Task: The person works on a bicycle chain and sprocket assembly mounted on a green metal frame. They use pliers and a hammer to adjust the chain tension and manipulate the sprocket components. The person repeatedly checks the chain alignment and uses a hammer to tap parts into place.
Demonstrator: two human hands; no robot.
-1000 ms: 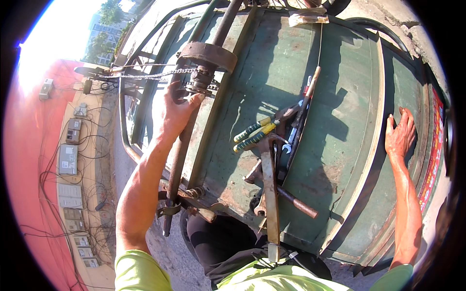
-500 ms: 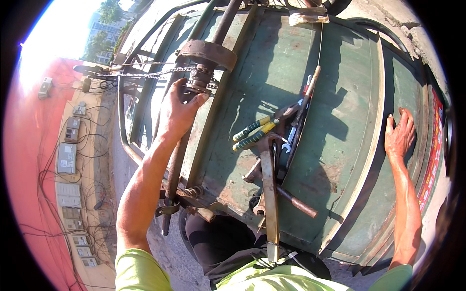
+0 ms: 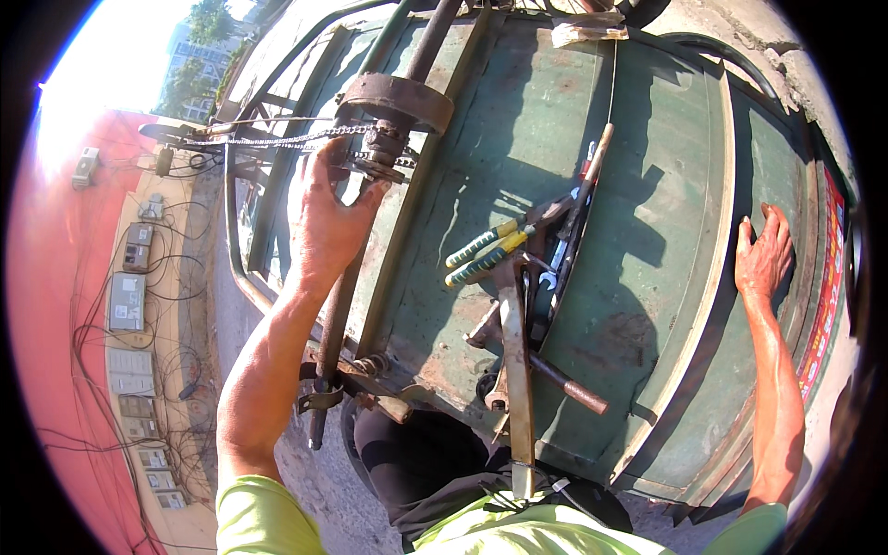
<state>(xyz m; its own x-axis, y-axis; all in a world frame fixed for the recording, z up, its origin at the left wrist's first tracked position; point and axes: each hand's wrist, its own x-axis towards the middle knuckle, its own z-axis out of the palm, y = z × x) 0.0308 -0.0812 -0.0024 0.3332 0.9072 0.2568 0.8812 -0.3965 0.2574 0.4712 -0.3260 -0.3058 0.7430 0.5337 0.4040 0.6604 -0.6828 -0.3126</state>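
Observation:
My left hand (image 3: 328, 222) curls its fingers and thumb around the chain sprocket (image 3: 377, 168) on a rusty shaft (image 3: 335, 333), just below a round drum (image 3: 412, 100). A chain (image 3: 287, 141) runs leftward from the sprocket. My right hand (image 3: 761, 254) rests with fingers apart on the green metal body (image 3: 666, 129) at the far right. Between my hands lie yellow-handled pliers (image 3: 481, 254), a wrench (image 3: 548, 277), a long flat metal bar (image 3: 513, 379) and a hammer-like tool with a rusty handle (image 3: 573, 390).
A tubular frame (image 3: 236, 259) borders the body on the left. Coiled springs (image 3: 370, 365) sit by the shaft's lower end. A pink wall (image 3: 55, 277) with meter boxes (image 3: 129, 301) and loose wires fills the left side. My legs in dark trousers show below.
My left hand has shifted slightly left, its fingers reaching a little higher along the chain. My right hand and the tools look unchanged.

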